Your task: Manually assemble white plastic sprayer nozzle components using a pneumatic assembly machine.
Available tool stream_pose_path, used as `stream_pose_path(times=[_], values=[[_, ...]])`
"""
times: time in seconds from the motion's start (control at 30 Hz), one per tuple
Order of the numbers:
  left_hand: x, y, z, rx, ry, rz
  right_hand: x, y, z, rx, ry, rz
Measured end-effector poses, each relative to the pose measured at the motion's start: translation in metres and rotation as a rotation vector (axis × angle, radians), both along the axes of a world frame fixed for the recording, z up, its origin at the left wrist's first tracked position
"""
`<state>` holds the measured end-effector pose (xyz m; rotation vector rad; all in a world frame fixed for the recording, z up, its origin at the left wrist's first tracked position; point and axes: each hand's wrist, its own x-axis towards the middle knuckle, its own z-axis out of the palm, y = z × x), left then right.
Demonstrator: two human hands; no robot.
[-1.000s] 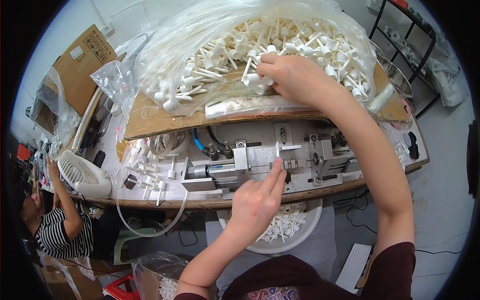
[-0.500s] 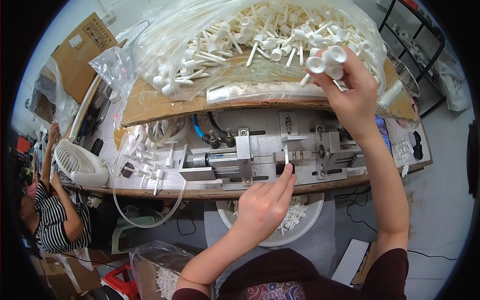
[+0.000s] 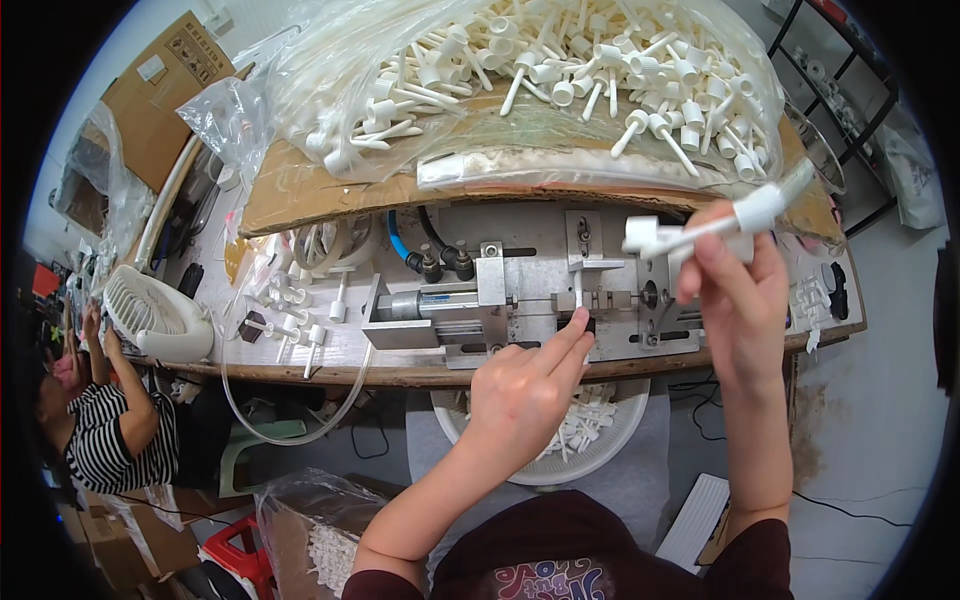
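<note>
My left hand reaches to the metal clamping jig with two fingers extended side by side. Their tips press on the lower end of a white plastic stick standing in the jig; the thumb is hidden. Over the right end of the jig, my right hand is closed around several white cup-ended plastic sticks, which point left and up to the right, partly blurred. A pneumatic cylinder lies at the jig's left.
Behind the jig, a heap of white cup-ended sticks lies in clear plastic on a cardboard sheet. Loose parts and a white fan are at left. A white basket stands below the table edge. A co-worker sits far left.
My right hand has moved down and right from the heap, carrying the white sticks, which have turned sideways. My left hand keeps its place at the jig.
</note>
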<state>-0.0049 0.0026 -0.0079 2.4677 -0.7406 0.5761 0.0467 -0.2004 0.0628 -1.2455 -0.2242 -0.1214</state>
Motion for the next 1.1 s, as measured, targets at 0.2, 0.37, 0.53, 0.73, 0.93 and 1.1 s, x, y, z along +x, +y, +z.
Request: stream_pose_path(times=[0.2,0.37,0.53,0.73,0.93,1.1], values=[[-0.009,0.005,0.020,-0.733,0.392,-0.132,-0.042,0.000,-0.029,0.174,0.321,0.236],[-0.010,0.015,0.025,-0.696,0.430,-0.278,-0.054,0.002,-0.040,0.347,0.444,0.340],[-0.015,0.025,0.028,-0.665,0.459,-0.376,-0.059,0.002,-0.041,0.386,0.434,0.352],[-0.025,0.021,0.018,-0.590,0.342,-0.193,-0.055,-0.002,-0.039,0.191,0.242,-0.096],[-0.009,0.000,-0.003,-0.105,-0.006,-0.021,-0.068,0.008,-0.050,-0.362,-0.211,-0.416],[0.000,-0.007,0.003,0.026,-0.023,0.017,-0.069,-0.003,-0.045,-0.921,-0.694,-0.467]])
